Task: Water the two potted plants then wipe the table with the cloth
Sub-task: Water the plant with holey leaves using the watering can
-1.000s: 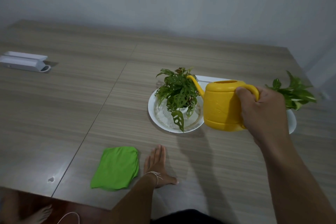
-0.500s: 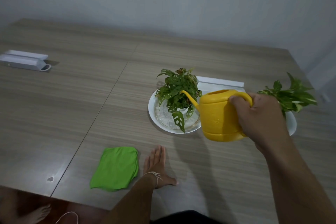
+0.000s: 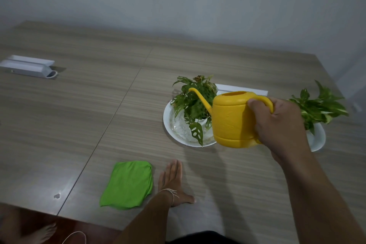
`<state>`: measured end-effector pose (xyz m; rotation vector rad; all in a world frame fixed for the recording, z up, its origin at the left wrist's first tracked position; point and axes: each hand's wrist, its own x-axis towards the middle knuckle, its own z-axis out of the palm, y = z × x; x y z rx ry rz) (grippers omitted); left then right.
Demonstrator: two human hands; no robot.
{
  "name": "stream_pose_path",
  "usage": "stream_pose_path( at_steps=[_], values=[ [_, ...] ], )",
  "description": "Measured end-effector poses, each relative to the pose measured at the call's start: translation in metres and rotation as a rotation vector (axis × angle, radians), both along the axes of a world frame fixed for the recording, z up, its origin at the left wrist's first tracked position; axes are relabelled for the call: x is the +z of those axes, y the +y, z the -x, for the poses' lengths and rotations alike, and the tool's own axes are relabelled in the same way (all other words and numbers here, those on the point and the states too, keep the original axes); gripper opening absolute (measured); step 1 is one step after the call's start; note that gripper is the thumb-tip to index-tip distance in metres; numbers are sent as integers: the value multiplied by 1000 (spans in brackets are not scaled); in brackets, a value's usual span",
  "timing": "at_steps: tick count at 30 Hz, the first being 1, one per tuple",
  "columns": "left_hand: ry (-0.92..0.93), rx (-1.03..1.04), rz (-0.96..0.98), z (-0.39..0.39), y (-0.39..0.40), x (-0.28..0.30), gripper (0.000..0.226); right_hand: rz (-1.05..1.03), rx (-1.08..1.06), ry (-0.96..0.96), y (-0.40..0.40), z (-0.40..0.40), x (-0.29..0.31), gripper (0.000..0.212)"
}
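Observation:
My right hand (image 3: 277, 123) grips the handle of a yellow watering can (image 3: 231, 121), held in the air. Its thin spout points up and left, over the holey-leaved potted plant (image 3: 193, 103). That plant stands in a white dish (image 3: 170, 125). A second potted plant (image 3: 318, 105) with variegated leaves sits to the right in another white dish (image 3: 317, 138), partly hidden behind my hand. A folded green cloth (image 3: 128, 184) lies near the table's front edge. My left hand (image 3: 173, 181) rests flat on the table just right of the cloth, fingers together, holding nothing.
A white box-like device (image 3: 27, 66) lies at the far left of the wooden table (image 3: 99, 105). A flat white strip (image 3: 241, 89) lies behind the plants. A bare foot (image 3: 42, 233) and a white cord (image 3: 75, 236) show on the floor below the table's front edge.
The watering can dipped with its spout into the leaves, then rose again and shifted slightly left, spout tip above the plant. My left hand and the cloth stayed put.

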<state>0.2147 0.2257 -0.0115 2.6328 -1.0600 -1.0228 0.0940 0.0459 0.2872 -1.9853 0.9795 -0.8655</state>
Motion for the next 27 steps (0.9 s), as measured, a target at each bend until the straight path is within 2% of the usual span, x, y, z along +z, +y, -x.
stream_pose_path(
  at_steps=[4,14,27],
  values=[
    [3,-3,5,0,0,0,143,7,-36,-42,-2,-4,0,43],
    [19,-5,0,-1,0,-1,144,56,-103,-66,-9,-1,-7,49],
    [16,-19,3,-2,0,-1,144,-2,-149,-77,-8,12,-12,48]
  ],
)
